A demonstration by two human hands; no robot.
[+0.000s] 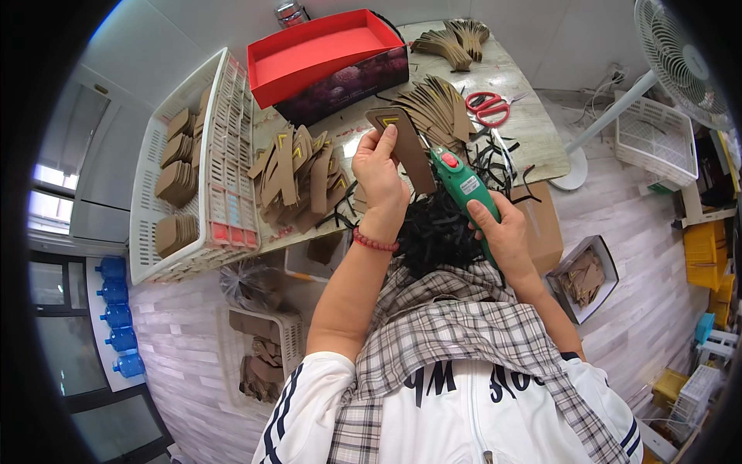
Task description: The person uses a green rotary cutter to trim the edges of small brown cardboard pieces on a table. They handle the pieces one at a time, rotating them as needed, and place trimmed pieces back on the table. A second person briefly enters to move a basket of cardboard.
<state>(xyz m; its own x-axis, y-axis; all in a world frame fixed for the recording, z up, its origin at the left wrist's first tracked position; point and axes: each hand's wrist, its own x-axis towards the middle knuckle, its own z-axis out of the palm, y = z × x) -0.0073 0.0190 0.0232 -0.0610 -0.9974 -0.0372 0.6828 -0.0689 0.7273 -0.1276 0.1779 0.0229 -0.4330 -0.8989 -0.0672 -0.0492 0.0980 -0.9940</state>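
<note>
My left hand (379, 172), with a red bead bracelet (374, 241) at its wrist, pinches a flat brown strap-like piece (410, 158) with a yellow angled mark near its wider end. In my right hand (501, 232) is a green handheld power tool (464, 182) with a red button; its narrow metal front lies beside the brown piece's edge. Whether the two touch I cannot tell. Below both hands, a heap of black trimmed strips (439, 232) lies near my lap. Similar brown pieces form a fanned stack (437, 108) just beyond and a loose pile (297, 174) to the left.
Red-handled scissors (488, 110) lie on the table (533, 131) at right. A red-lined box (332, 54) stands at the back. Stacked brown pieces fill part of a white crate (224, 155) at left. A fan (672, 54), a cardboard box (541, 228) and a scrap bin (610, 267) stand at right.
</note>
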